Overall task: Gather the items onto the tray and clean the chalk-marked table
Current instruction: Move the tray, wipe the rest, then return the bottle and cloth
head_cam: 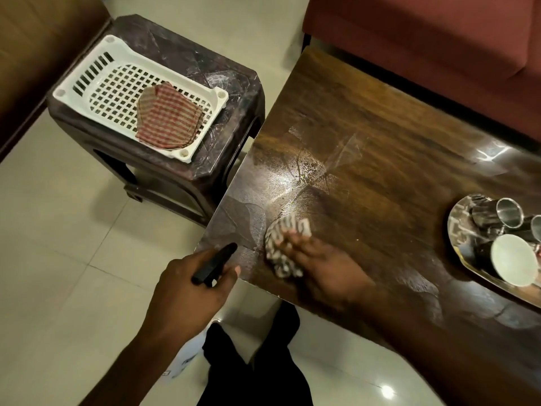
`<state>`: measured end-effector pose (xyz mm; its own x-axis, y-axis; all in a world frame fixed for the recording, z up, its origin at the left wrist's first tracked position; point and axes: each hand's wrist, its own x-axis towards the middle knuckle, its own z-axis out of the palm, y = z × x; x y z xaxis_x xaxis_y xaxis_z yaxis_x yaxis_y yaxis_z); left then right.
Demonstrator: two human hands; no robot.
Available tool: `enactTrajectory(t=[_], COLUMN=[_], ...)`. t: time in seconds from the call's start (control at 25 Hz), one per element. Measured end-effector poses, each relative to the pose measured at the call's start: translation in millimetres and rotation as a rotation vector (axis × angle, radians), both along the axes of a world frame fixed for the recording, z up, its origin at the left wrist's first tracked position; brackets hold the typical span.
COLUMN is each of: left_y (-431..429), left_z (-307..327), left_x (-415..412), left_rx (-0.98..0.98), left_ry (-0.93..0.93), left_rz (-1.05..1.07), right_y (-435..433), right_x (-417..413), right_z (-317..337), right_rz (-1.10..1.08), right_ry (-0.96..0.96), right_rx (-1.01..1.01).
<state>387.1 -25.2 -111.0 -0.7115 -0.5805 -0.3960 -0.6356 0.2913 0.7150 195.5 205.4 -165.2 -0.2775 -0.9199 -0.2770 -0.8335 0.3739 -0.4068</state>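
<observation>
**Q:** How do the fingers [288, 240] of the right hand [322, 262] sit?
**A:** They are drawn together and curled over a crumpled black-and-white patterned cloth [278, 230], pressing it onto the dark glossy wooden bench [395, 136]. Blur hides the thumb. Left of the cloth, off the bench corner, the left hand [184, 288] grips a black-triggered white spray bottle [215, 263].

**Q:** And the work?
**A:** Pale chalk lines [317, 164] lie beyond the cloth, amid a wet sheen. The oval steel tray [456, 230], well right of the cloth, already carries steel tumblers [508, 212] and a white cup [512, 259].

**Q:** Good technique?
**A:** Probably firm, overlapping strokes from the cloth outward across the chalk, stopping short of the tray.
</observation>
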Motion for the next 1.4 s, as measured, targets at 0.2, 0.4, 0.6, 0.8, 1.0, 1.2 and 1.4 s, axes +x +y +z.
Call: enactTrajectory(t=[0.2, 0.4, 0.6, 0.8, 1.0, 1.2, 1.4], left_y=[-6.3, -2.2, -5.7, -8.9, -14.1, -11.4, 0.9], left_z=[-6.8, -7.4, 3.1, 9.2, 10.6, 11.2, 17.8], left_x=[19.8, 32.0, 17.4, 2.4, -24.0, -46.7, -65.5], left_rx=[-0.088, -0.029, 0.016, 0.048, 0.073, 0.034, 0.124], left_ry=[-0.087, -0.012, 0.065, 0.085, 0.054, 0.047, 0.054], left_rz=[0.021, 0.011, 0.068, 0.109, 0.182, 0.189, 0.237], right_y=[-38.8, -67.3, -98.2, -146.6, -124.0, -134.3, -63.5], right_x=[-61.8, 55.0, -43.9, -80.5, 42.4, -71.8, -243.5], right_z=[4.8, -5.2, -8.0, 3.2, -4.7, 0.4, 10.2], right_rz=[-0.752, -0.027, 0.164, -0.494, 0.442, 0.135, -0.803], right_ry=[-0.002, -0.116, -0.049, -0.091, -0.220, -0.092, 0.027], right_rx=[-0.062, -0.025, 0.004, -0.067, -0.094, -0.074, -0.040])
